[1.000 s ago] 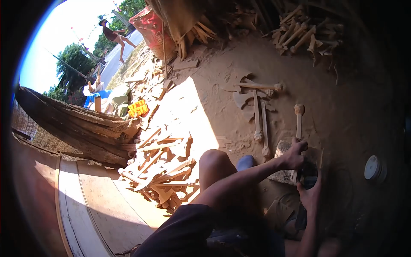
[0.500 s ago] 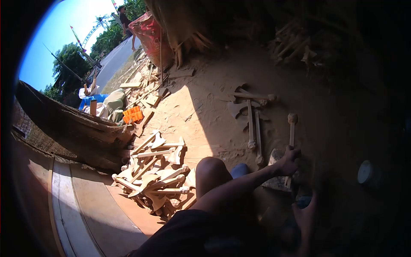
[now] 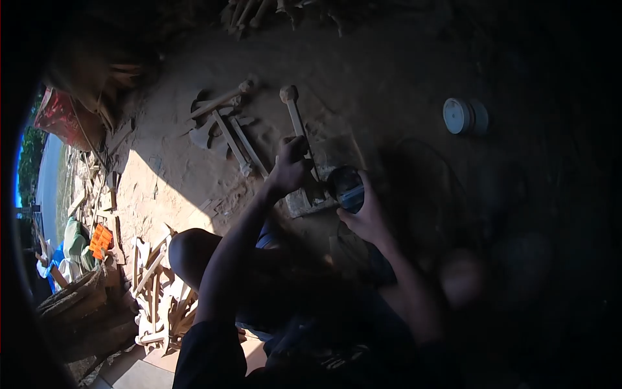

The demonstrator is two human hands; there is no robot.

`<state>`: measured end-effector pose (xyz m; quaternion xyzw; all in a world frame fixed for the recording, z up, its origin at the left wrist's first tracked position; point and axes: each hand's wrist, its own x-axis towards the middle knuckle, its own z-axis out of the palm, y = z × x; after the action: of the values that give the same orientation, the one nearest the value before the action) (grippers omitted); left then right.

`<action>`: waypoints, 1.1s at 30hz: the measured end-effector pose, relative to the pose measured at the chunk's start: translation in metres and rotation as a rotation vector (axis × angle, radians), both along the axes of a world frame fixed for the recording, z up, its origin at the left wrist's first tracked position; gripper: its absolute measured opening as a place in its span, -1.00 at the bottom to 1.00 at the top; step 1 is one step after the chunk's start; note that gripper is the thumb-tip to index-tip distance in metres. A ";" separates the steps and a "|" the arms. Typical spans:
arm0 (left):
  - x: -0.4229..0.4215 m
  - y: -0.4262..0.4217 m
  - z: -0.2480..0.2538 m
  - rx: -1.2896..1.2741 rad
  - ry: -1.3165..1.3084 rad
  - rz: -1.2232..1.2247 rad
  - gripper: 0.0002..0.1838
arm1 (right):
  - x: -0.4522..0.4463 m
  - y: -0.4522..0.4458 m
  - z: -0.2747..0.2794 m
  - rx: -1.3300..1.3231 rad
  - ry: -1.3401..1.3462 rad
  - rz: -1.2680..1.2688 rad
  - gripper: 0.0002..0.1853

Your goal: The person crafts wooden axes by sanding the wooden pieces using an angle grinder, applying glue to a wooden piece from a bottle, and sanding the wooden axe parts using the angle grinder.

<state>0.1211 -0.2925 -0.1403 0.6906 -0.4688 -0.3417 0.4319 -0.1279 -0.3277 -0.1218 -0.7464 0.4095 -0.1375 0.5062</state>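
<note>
"Where is the long, pale wooden piece with the chunky knob [image 3: 295, 118]?"

"Over the squat, pale-sided block [image 3: 298, 203], its knob reaching out past the block's far side."

"And its long axis?"

"Mostly straight away from the person, slanting a little left toward the knob. The plain end points back at the person, near the block's top; shadow hides exactly where it stops."

"What holds it?"

"The left grip [image 3: 291, 172], fingers clenched round the shaft. I'd say it pins the piece against sliding, with the block as firm backing."

"And the other hand?"

"The right grip [image 3: 368, 219] is wrapped around a dark, round-bodied tool [image 3: 346, 185] at the block's right edge, beside the piece's near end. I can't tell whether they touch. That spacing probably spares the left fingers."

"Anything else around the block?"

"A round, whitish tub [image 3: 458, 117] well beyond it to the right; loose wooden pieces [image 3: 229, 139] beyond it to the left, perhaps for easy reach."
</note>
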 end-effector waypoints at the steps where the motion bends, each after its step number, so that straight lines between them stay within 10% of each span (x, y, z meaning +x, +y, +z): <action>1: -0.001 0.000 0.000 -0.018 -0.004 0.011 -0.74 | 0.001 0.001 -0.001 -0.019 0.000 0.004 0.03; 23: 0.017 0.014 -0.043 -0.188 -0.357 -0.197 -0.58 | 0.046 -0.014 -0.005 -0.022 0.059 0.080 0.01; 33: 0.001 0.012 0.007 0.011 -0.020 0.011 -0.59 | 0.042 -0.007 -0.001 -0.146 0.095 0.070 0.02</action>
<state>0.1222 -0.2803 -0.1332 0.6987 -0.4675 -0.3351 0.4254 -0.0861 -0.3343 -0.1230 -0.8007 0.3958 -0.1137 0.4351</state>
